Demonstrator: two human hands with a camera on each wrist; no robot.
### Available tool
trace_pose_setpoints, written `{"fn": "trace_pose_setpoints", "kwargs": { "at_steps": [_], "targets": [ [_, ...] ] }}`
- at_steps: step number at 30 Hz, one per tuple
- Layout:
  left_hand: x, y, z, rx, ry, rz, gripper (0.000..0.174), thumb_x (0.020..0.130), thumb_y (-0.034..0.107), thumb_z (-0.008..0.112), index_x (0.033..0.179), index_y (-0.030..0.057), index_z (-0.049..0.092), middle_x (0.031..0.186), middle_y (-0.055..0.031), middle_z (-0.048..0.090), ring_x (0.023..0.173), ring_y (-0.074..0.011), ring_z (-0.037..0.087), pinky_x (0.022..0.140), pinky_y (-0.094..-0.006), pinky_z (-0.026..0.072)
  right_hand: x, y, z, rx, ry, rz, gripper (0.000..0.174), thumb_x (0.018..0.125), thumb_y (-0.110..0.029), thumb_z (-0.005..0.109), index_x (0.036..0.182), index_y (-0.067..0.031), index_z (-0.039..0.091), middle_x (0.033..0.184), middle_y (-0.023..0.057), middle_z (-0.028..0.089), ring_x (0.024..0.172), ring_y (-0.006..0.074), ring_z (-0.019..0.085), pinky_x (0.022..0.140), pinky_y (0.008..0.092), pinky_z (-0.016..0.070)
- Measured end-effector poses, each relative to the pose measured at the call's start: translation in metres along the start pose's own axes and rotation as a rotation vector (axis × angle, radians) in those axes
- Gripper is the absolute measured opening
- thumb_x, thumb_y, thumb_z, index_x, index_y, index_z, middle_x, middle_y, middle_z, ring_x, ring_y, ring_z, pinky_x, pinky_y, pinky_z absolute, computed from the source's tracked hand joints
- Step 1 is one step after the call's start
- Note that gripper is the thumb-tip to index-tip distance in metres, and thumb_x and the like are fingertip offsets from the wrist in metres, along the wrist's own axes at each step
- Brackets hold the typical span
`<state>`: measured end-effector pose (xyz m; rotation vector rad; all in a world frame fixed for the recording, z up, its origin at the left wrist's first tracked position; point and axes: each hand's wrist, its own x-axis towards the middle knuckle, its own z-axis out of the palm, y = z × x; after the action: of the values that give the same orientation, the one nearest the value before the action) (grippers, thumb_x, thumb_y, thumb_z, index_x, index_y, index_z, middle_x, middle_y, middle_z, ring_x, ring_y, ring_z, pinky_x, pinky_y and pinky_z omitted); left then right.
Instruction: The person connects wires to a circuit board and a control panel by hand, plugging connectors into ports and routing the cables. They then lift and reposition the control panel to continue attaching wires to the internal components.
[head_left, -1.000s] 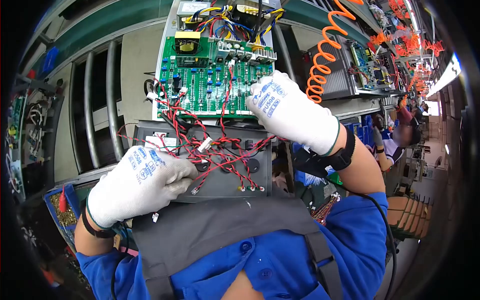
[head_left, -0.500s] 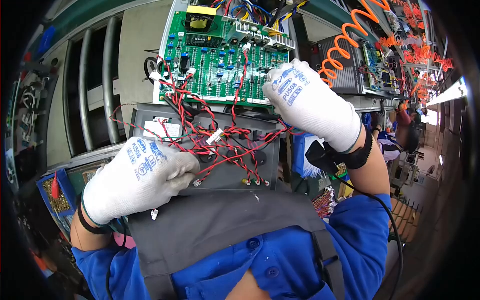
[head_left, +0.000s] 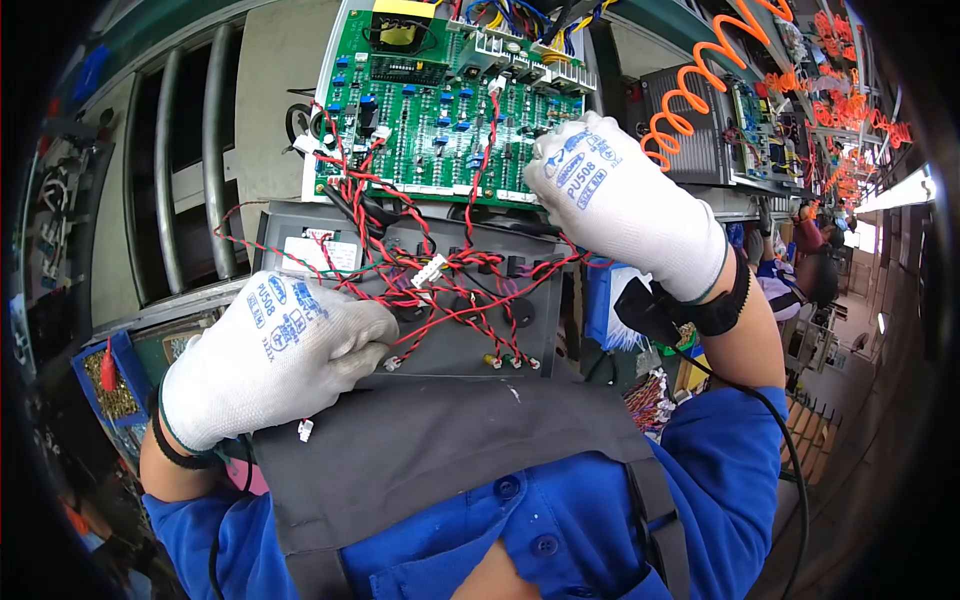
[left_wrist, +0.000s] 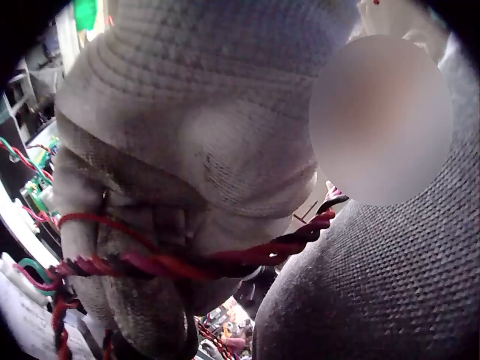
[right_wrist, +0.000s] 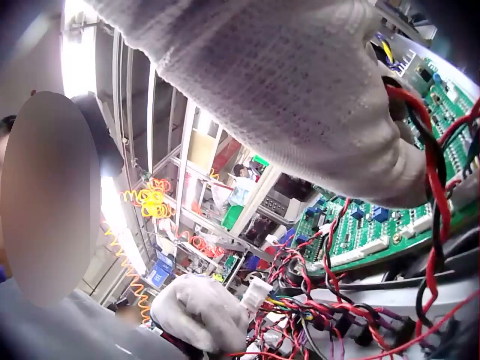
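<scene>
My gloved left hand (head_left: 280, 355) grips a twisted red-and-black wire (left_wrist: 172, 264) in its curled fingers, over the left front of a grey metal panel (head_left: 450, 358). From under this hand a small white connector (head_left: 305, 430) dangles in front of the apron. The gloved right hand (head_left: 630, 205) is at the right front edge of a green circuit board (head_left: 425, 150), fingers bent around another red-and-black twisted wire (right_wrist: 433, 172). Its fingertips are hidden in the head view. Across the panel spreads a tangle of such wires with a white multi-pin connector (head_left: 430, 270) on top.
An orange coiled hose (head_left: 672, 90) hangs at the right, before another finned unit (head_left: 690, 135). Metal rollers (head_left: 217, 150) lie on the left. A blue bin of small brass-coloured parts (head_left: 125, 395) stands by my left wrist. Another person (head_left: 785, 280) works farther right.
The head view has shifted, so board and panel sit a little higher and farther right. Both hands keep nearly the same pose and places beside them.
</scene>
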<state>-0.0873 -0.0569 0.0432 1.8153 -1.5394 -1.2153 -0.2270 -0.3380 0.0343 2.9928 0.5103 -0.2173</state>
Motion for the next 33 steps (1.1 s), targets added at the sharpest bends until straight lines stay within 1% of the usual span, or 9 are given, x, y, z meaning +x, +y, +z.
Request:
{"fn": "trace_pose_setpoints", "kwargs": {
  "at_steps": [6, 10, 13, 18, 25, 28, 29, 31, 33],
  "targets": [
    [-0.005, 0.005, -0.001, 0.03, -0.008, -0.027, 0.016, 0.087, 0.016, 0.066, 0.099, 0.0062, 0.071, 0.074, -0.0113, 0.066, 0.068, -0.0292, 0.066, 0.064, -0.0377, 0.0526, 0.002, -0.006, -0.001, -0.006, 0.073, -0.066, 0.014, 0.075, -0.009, 0.062, 0.089, -0.0059, 0.066, 0.079, 0.0075, 0.063, 0.08, 0.0269, 0.064, 0.073, 0.0393, 0.0499],
    [-0.012, 0.009, 0.002, -0.031, 0.075, 0.019, 0.016, 0.087, 0.016, 0.067, 0.099, 0.0063, 0.071, 0.075, -0.0098, 0.066, 0.07, -0.0272, 0.067, 0.066, -0.037, 0.0525, 0.002, -0.006, -0.002, 0.098, -0.042, 0.114, 0.017, 0.075, -0.013, 0.065, 0.091, -0.0063, 0.066, 0.082, 0.0085, 0.063, 0.085, 0.0277, 0.064, 0.08, 0.0412, 0.0478],
    [-0.015, 0.008, 0.0, -0.037, 0.101, 0.017, 0.015, 0.087, 0.015, 0.068, 0.099, 0.0066, 0.071, 0.074, -0.009, 0.066, 0.07, -0.0265, 0.066, 0.066, -0.0366, 0.0521, 0.003, -0.032, -0.027, 0.436, 0.211, 0.073, 0.019, 0.078, -0.019, 0.069, 0.093, -0.0088, 0.066, 0.087, 0.0096, 0.062, 0.089, 0.0282, 0.062, 0.08, 0.0424, 0.0461],
    [-0.015, 0.022, -0.006, 0.106, 0.085, 0.101, 0.019, 0.085, 0.015, 0.07, 0.103, 0.0087, 0.072, 0.073, -0.01, 0.065, 0.069, -0.0283, 0.065, 0.065, -0.0374, 0.0512, 0.004, -0.053, 0.0, 0.444, 0.134, 0.115, 0.016, 0.08, -0.019, 0.068, 0.091, -0.0092, 0.063, 0.081, 0.0082, 0.06, 0.087, 0.0298, 0.058, 0.086, 0.0431, 0.0414],
    [-0.005, 0.012, -0.001, 0.092, 0.299, 0.169, 0.02, 0.087, 0.012, 0.067, 0.106, 0.0072, 0.071, 0.079, -0.0117, 0.066, 0.071, -0.0294, 0.066, 0.066, -0.0379, 0.0526, -0.002, -0.053, -0.005, 1.056, 0.108, 0.058, 0.023, 0.086, -0.024, 0.07, 0.085, -0.004, 0.059, 0.089, 0.01, 0.058, 0.087, 0.0256, 0.055, 0.085, 0.0365, 0.042],
    [-0.003, 0.005, -0.002, 0.291, 0.306, 0.134, 0.019, 0.086, 0.016, 0.066, 0.103, 0.0083, 0.07, 0.082, -0.0097, 0.067, 0.073, -0.0285, 0.068, 0.068, -0.038, 0.0533, -0.014, -0.04, -0.011, 1.707, 0.372, 0.485, 0.022, 0.096, -0.023, 0.061, 0.087, -0.0036, 0.057, 0.092, 0.0076, 0.061, 0.084, 0.0147, 0.057, 0.073, 0.0293, 0.0472],
    [-0.004, 0.002, -0.004, 0.363, 0.254, 0.148, 0.018, 0.086, 0.017, 0.067, 0.102, 0.0094, 0.07, 0.083, -0.0096, 0.068, 0.075, -0.0283, 0.068, 0.068, -0.0385, 0.0535, -0.014, -0.043, -0.018, 1.939, 0.667, 0.427, 0.028, 0.101, -0.031, 0.055, 0.096, -0.0036, 0.058, 0.089, 0.006, 0.061, 0.081, 0.012, 0.058, 0.071, 0.0257, 0.0475],
    [0.001, 0.005, -0.009, 0.414, 0.204, 0.17, 0.017, 0.085, 0.02, 0.069, 0.1, 0.0107, 0.072, 0.084, -0.0093, 0.069, 0.078, -0.0284, 0.069, 0.071, -0.039, 0.0542, -0.024, -0.034, -0.051, 1.781, 0.697, 0.709, 0.036, 0.104, -0.038, 0.05, 0.106, -0.003, 0.058, 0.076, 0.0019, 0.058, 0.068, 0.0075, 0.056, 0.062, 0.0188, 0.0447],
    [0.016, 0.027, -0.026, 0.314, 0.46, 0.271, 0.022, 0.083, 0.013, 0.07, 0.104, 0.0068, 0.071, 0.09, -0.0115, 0.07, 0.081, -0.0291, 0.069, 0.074, -0.0375, 0.0545, -0.032, -0.034, -0.078, 1.412, 0.576, 0.819, 0.037, 0.104, -0.039, 0.048, 0.107, -0.0039, 0.059, 0.07, -0.0005, 0.054, 0.06, 0.0042, 0.049, 0.054, 0.0177, 0.0386]
  ]
}}
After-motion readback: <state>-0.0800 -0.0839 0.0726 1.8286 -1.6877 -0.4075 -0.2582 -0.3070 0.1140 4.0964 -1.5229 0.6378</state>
